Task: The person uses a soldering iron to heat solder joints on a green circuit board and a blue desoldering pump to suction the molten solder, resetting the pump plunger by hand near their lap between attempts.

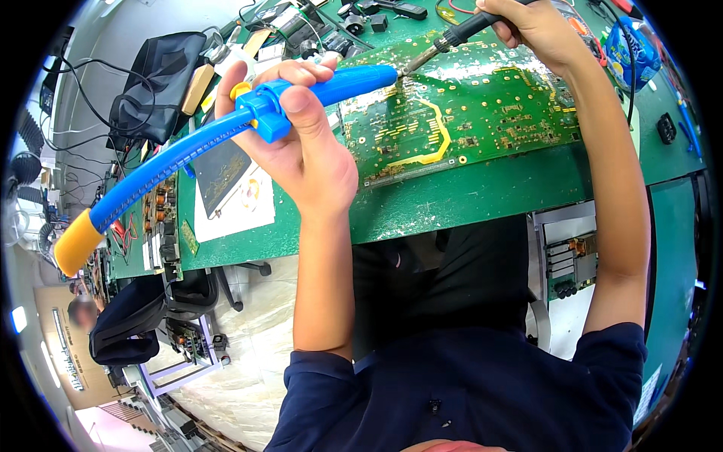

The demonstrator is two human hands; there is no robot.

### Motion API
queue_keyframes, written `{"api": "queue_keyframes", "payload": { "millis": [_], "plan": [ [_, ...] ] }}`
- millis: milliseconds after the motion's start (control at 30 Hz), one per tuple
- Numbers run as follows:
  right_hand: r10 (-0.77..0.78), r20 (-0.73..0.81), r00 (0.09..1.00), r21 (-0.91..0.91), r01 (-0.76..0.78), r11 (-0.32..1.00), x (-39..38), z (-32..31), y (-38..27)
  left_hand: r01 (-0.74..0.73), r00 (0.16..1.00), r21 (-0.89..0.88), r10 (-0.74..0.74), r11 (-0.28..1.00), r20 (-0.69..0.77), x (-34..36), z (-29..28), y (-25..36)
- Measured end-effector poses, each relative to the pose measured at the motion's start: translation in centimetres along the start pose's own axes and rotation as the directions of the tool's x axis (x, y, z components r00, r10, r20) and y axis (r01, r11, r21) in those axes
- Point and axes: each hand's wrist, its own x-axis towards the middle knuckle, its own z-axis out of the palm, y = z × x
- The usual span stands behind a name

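One large green circuit board [489,113] lies on the green bench [422,207] ahead of the person, its face dotted with gold pads and crossed by a yellow angled strip. Over its upper left part, two tools meet end to end: one blue solder sucker [354,84] and one soldering iron [467,30]. Their tips are very close together; I cannot tell whether they touch each other or the board. The left hand [312,154] has its fingers curled over the sucker's blue body, the thumb against its near side; a blue ribbed rod with a yellow end cap [77,245] runs back toward the left. The right hand [542,34] pinches the iron's dark handle at the upper edge, some fingers partly out of sight. The sucker and left hand block part of the board's left side. Farther left are one white sheet [260,215] with one dark flat panel [222,179] across it, and beyond them one black bag [154,87]. At the right are one blue packet [631,53], bearing pale lettering, and one small black part [666,129]. The board's fine markings are too small to read.
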Motion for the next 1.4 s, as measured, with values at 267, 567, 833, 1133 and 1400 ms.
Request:
{"api": "queue_keyframes", "payload": {
  "millis": [267,567,833,1133,1400],
  "plan": [
    [-0.008,0.022,1.0,0.034,0.008,0.999,0.5,-0.4,0.9,0.023,0.985,0.098,-0.006,0.995,-0.171,0.0,1.0,-0.2],
    [0.017,0.056,0.998,0.06,-0.021,0.998,0.9,-0.1,0.2,0.024,0.977,0.124,0.003,0.992,-0.213,-0.5,1.6,0.4],
    [-0.054,0.083,0.995,0.003,0.054,0.999,1.2,-0.7,1.6,0.075,0.966,-0.009,-0.075,0.997,-0.247,-0.7,2.7,1.3],
    [-0.101,0.136,0.986,-0.04,0.107,0.993,1.7,-1.2,3.2,0.026,0.985,-0.002,-0.026,1.0,-0.172,-0.5,2.0,0.4],
    [-0.104,0.111,0.988,-0.058,0.111,0.992,1.1,-0.9,2.4,0.137,0.949,-0.152,-0.173,0.979,-0.265,-0.4,2.5,2.1]
  ]
}}
